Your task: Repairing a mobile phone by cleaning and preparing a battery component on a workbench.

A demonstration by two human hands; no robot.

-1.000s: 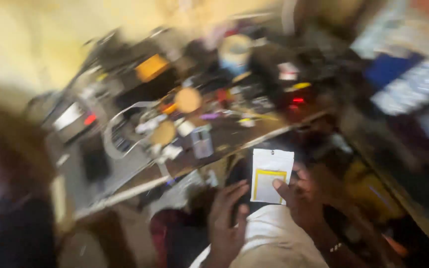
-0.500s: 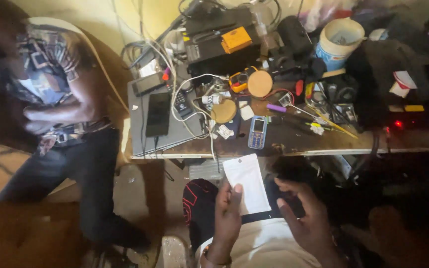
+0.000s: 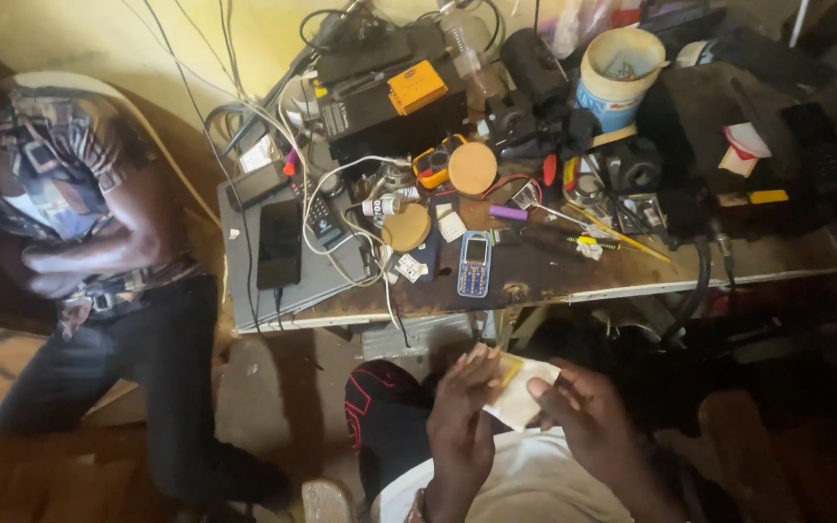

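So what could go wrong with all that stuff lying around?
The small white and yellow packet is pinched only at its edges by the left hand and right hand, above the lap, so it might slip to the floor. The blue keypad phone lies close to the front edge of the cluttered wooden workbench, among loose white cables; a snagged cable might drag it off.

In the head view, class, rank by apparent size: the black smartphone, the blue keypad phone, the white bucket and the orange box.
1. white bucket
2. black smartphone
3. orange box and blue keypad phone: too alike to rank.
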